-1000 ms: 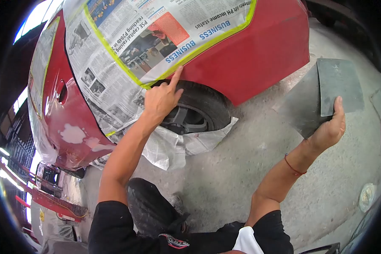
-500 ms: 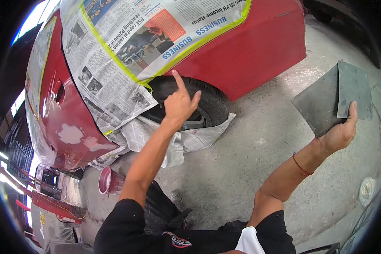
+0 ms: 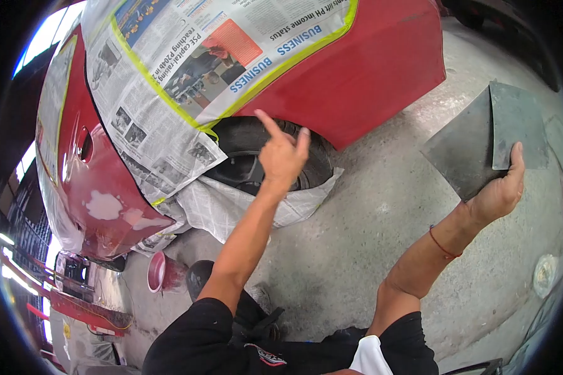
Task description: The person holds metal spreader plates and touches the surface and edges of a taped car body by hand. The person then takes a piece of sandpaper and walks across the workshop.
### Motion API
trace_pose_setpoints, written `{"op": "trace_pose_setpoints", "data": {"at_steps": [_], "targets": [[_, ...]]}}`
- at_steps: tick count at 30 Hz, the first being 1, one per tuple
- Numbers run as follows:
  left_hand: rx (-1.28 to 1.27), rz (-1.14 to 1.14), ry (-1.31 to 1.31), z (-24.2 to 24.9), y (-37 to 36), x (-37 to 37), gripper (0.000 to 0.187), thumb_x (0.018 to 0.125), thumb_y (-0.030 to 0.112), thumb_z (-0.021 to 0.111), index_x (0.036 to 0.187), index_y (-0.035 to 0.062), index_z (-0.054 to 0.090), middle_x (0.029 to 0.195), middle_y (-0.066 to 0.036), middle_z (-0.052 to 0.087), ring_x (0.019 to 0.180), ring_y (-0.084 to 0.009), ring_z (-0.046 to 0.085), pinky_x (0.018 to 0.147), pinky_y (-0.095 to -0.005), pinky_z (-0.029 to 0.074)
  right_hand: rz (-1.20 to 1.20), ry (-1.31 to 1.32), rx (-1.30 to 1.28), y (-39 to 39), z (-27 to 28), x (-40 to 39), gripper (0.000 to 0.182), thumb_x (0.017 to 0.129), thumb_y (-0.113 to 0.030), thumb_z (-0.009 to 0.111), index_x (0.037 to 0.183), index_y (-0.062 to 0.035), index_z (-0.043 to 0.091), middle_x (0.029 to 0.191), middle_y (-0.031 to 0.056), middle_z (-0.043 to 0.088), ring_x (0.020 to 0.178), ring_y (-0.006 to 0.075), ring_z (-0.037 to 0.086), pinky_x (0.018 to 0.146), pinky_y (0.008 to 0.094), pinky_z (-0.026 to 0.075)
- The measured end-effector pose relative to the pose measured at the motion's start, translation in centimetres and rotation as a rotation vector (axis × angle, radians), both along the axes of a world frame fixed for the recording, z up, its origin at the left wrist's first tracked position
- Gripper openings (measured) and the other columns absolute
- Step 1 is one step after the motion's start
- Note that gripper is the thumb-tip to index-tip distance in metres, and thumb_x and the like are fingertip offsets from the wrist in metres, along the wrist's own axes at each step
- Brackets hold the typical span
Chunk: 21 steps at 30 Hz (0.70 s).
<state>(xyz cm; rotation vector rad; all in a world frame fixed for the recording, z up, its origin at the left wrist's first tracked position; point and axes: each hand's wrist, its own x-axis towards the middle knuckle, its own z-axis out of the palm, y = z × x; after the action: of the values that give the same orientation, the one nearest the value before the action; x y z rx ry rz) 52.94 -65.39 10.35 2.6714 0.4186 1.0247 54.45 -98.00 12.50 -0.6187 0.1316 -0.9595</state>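
My left hand [image 3: 283, 157] is held in front of the car's rear wheel [image 3: 244, 150], its index finger and thumb stretched out and nothing in it. Its fingertip is near the lower edge of the red body panel [image 3: 356, 75]. Out to the right, my right hand [image 3: 499, 195] grips dark grey sheets [image 3: 466, 147], with the thumb on top and the other fingers hidden beneath. Newspaper [image 3: 187, 81] edged with yellow tape [image 3: 153, 81] covers the car above the wheel.
A reddish bucket [image 3: 166, 273] stands on the concrete floor [image 3: 350, 250] at the lower left. Pale patches [image 3: 103, 205] mark the red door. A round translucent object [image 3: 545, 275] lies at the right. Crumpled covering [image 3: 231, 209] hangs around the wheel.
My left hand has moved right and slightly down, away from the panel's edge. My right hand still holds the sheets, almost unmoved. The view has shifted slightly.
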Motion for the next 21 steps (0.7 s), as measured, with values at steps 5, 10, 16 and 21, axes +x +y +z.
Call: {"op": "trace_pose_setpoints", "data": {"at_steps": [5, 10, 16, 21], "targets": [[0.144, 0.108, 0.138, -0.1, 1.7, 1.1, 0.114, 0.088, 0.044, 0.065, 0.146, -0.0174, -0.012, 0.072, -0.014, 0.071, 0.068, -0.0401, 0.069, 0.07, -0.049, 0.055, 0.004, -0.038, 0.042, 0.1, 0.2, 0.3, 0.035, 0.092, -0.022, 0.063, 0.103, 0.011, 0.07, 0.101, 0.0166, 0.07, 0.094, 0.0209, 0.067, 0.089, 0.0291, 0.048], [0.179, 0.013, 0.298, -1.7, 0.3, 1.2, 0.112, 0.088, 0.043, 0.065, 0.148, -0.0152, -0.01, 0.07, -0.014, 0.071, 0.067, -0.0406, 0.069, 0.069, -0.0498, 0.055, 0.011, -0.037, -0.01, -0.1, -0.8, 0.7, 0.03, 0.091, -0.022, 0.064, 0.097, 0.0054, 0.073, 0.097, 0.0139, 0.07, 0.09, 0.0187, 0.066, 0.089, 0.0275, 0.046], [0.227, -0.049, 0.091, 0.7, 1.3, -0.9, 0.104, 0.09, 0.046, 0.062, 0.152, -0.0085, -0.001, 0.071, -0.015, 0.07, 0.063, -0.0404, 0.068, 0.062, -0.0514, 0.055, -0.097, -0.005, 0.028, -1.4, -0.2, 0.0, 0.03, 0.092, -0.022, 0.064, 0.097, 0.0055, 0.074, 0.096, 0.0106, 0.07, 0.089, 0.0176, 0.064, 0.088, 0.027, 0.045], [0.341, 0.029, 0.244, 1.5, 3.2, -0.6, 0.104, 0.09, 0.042, 0.064, 0.153, -0.0058, -0.003, 0.069, -0.017, 0.069, 0.064, -0.0412, 0.068, 0.062, -0.0519, 0.055, -0.202, -0.057, 0.078, -2.5, -0.5, 0.6, 0.031, 0.09, -0.018, 0.065, 0.103, 0.0097, 0.069, 0.101, 0.0136, 0.069, 0.091, 0.0194, 0.066, 0.088, 0.0287, 0.049]]}}
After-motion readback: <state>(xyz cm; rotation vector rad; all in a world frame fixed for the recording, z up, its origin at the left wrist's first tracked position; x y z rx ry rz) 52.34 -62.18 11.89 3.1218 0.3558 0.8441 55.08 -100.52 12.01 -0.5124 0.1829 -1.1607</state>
